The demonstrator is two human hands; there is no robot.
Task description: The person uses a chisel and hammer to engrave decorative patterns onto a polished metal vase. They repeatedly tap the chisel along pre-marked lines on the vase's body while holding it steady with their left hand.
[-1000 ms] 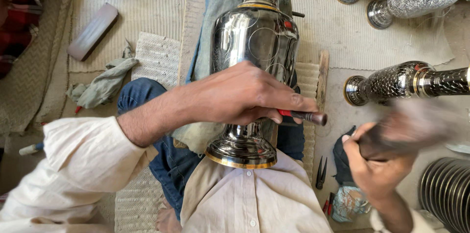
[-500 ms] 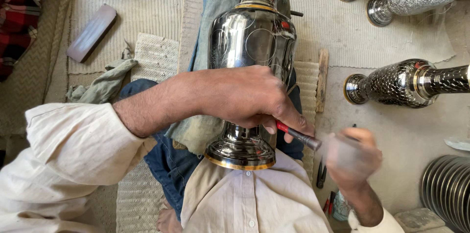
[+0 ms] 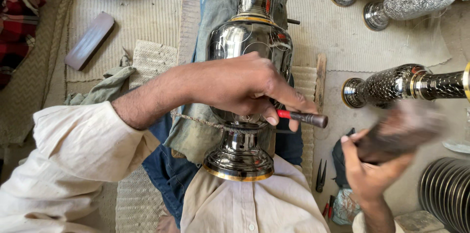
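A polished metal vase [image 3: 247, 91] lies along the person's lap at centre frame, its gold-rimmed foot toward six o'clock. The left hand [image 3: 240, 88] pinches a red-handled chisel [image 3: 301, 117] against the vase's body, as it did a second ago. At four o'clock the right hand [image 3: 374, 164], fingers wrapped round a blurred dark mallet [image 3: 401, 130], has swung back up from beside the chisel's end, so the engraving strokes appear to be repeating.

Bright, even daylight is seen throughout, with only soft shadows. Glare is thrown off the polished metal vase [image 3: 249, 56]. The right hand [image 3: 372, 164] and what it grips are smeared, probably by motion blur; the rest is sharp.
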